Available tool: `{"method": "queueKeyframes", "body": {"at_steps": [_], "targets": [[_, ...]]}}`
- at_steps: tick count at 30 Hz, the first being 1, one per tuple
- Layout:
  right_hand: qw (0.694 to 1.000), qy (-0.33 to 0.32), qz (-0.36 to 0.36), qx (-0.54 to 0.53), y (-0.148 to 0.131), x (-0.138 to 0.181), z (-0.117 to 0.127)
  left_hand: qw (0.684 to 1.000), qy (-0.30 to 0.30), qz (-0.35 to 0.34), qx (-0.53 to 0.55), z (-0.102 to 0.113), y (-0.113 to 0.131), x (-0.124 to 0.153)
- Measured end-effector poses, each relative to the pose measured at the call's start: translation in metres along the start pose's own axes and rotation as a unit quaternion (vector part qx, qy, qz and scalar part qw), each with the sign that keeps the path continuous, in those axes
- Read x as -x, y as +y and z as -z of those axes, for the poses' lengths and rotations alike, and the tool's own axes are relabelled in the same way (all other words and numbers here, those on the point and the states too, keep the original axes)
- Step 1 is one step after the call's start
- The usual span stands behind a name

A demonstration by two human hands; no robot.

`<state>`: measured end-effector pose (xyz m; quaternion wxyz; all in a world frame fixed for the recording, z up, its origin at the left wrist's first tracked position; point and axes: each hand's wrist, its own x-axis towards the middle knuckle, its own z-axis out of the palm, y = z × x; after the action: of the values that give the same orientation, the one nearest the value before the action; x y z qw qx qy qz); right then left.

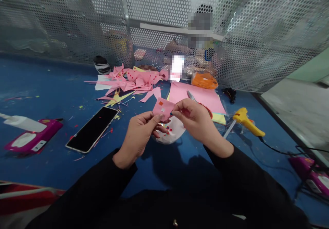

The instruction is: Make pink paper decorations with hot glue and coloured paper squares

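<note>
My left hand (142, 133) is closed on a small pink paper piece (164, 105), its thumb pressing the lower edge. An orange-red square and a pale square show on the paper's face. My right hand (194, 117) is pinched closed at the paper's right edge. A tiny dark bit seems to show at its fingertips, too small to name. Under both hands stands a whitish, see-through round container (173, 138) with small coloured bits in it, partly hidden by my left fingers.
Pink paper scraps (138, 80) lie beyond my left hand. Scissors (191, 95) rest on pink sheets (180, 90). A phone (92, 129) and purple power strip (36, 136) lie left. A yellow glue gun (248, 123) with a cord lies right. Perforated metal mesh (159, 6) stands behind.
</note>
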<state>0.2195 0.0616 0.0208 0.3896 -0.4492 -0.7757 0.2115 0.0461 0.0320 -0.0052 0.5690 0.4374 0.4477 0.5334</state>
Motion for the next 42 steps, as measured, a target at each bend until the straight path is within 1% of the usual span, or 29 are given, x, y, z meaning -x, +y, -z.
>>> {"method": "queueKeyframes", "body": {"at_steps": [6, 12, 16, 22, 29, 34, 37, 40, 42], "targets": [[0.996, 0.061, 0.07, 0.009, 0.001, 0.005, -0.011, 1.0, 0.015, -0.003, 0.012, 0.001, -0.003, 0.0], [0.989, 0.107, 0.084, 0.049, 0.0, 0.009, -0.022, 1.0, 0.014, -0.008, 0.006, 0.001, -0.002, -0.001], [0.987, 0.119, 0.086, 0.069, -0.001, 0.01, -0.024, 1.0, 0.013, -0.01, -0.004, 0.001, -0.001, 0.001], [0.986, 0.124, 0.087, 0.064, -0.003, 0.011, -0.025, 1.0, 0.008, -0.011, -0.005, 0.001, 0.0, 0.001], [0.989, 0.124, 0.072, 0.04, -0.006, 0.012, -0.027, 1.0, 0.011, -0.013, -0.009, 0.001, 0.0, 0.001], [0.993, 0.109, 0.034, 0.015, -0.006, 0.008, -0.018, 0.999, 0.029, -0.008, -0.023, -0.001, 0.002, 0.002], [0.995, 0.095, 0.015, 0.023, -0.003, 0.005, -0.01, 0.999, 0.035, -0.001, -0.026, -0.002, 0.003, 0.002], [0.996, 0.082, 0.004, 0.035, 0.001, 0.002, -0.006, 0.999, 0.03, 0.01, -0.024, -0.002, 0.004, 0.003], [0.997, 0.076, -0.006, 0.026, 0.002, 0.002, -0.006, 1.0, 0.023, 0.012, -0.013, -0.002, 0.005, 0.003]]}}
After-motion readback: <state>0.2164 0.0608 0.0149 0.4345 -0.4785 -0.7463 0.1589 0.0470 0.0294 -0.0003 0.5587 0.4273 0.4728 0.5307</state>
